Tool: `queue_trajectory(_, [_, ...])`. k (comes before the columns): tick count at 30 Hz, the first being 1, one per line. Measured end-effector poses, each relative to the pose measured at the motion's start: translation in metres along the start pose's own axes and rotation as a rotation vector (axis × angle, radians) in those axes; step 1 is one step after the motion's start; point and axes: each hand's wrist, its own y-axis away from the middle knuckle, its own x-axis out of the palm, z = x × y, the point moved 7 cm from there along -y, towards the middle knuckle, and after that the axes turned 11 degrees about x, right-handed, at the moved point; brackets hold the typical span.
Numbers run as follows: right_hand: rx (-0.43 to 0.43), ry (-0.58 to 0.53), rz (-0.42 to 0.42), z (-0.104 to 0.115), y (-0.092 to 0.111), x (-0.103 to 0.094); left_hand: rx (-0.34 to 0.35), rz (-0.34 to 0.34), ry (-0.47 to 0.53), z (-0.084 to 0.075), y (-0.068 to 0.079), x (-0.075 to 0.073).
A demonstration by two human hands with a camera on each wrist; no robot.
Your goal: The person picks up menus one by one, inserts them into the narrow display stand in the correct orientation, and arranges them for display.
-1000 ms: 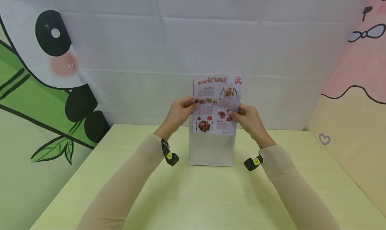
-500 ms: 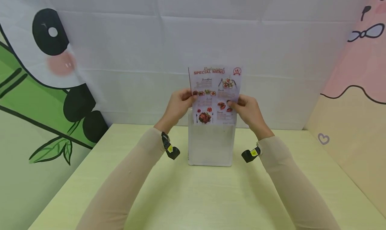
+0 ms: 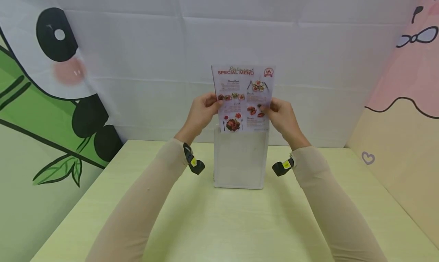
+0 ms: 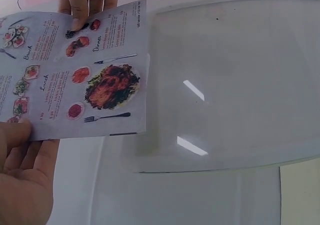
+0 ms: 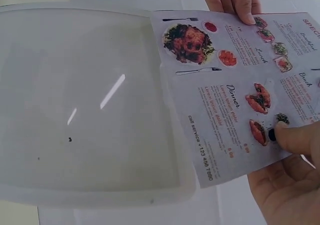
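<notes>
A printed restaurant menu sheet [image 3: 240,102] is held upright by its two side edges. My left hand [image 3: 204,108] pinches its left edge, thumb in front and fingers behind. On the opposite edge my right hand [image 3: 282,115] pinches it the same way, the thumb over the food pictures. Below stands a pale, clear-fronted display holder [image 3: 240,163], upright on the table. In the right wrist view the menu's bottom edge overlaps the top rim of the holder [image 5: 100,110]; most of the sheet is above it. Light glints off the holder's front [image 4: 225,85] in the left wrist view.
The holder stands on a light yellow-green table [image 3: 236,224]. A white cloth backdrop [image 3: 137,56] rises behind it. Cartoon-printed panels flank the table, a green one [image 3: 44,147] at left and a pink and cream one [image 3: 408,132] at right.
Both hands have raised the menu sheet, so its bottom edge has moved from partway down the holder to near the top rim. The holder has stayed in place.
</notes>
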Motion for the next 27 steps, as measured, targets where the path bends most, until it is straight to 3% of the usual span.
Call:
queue_trajectory(15, [-0.032,0.015,-0.074,0.02,-0.008,-0.008,0.046,-0.03,0.021,-0.007,-0.012,-0.002])
queue_trajectory(27, [-0.031,-0.003,-0.056,0.027,-0.013,-0.006,0.045,-0.04,-0.001,-0.004,-0.014,-0.005])
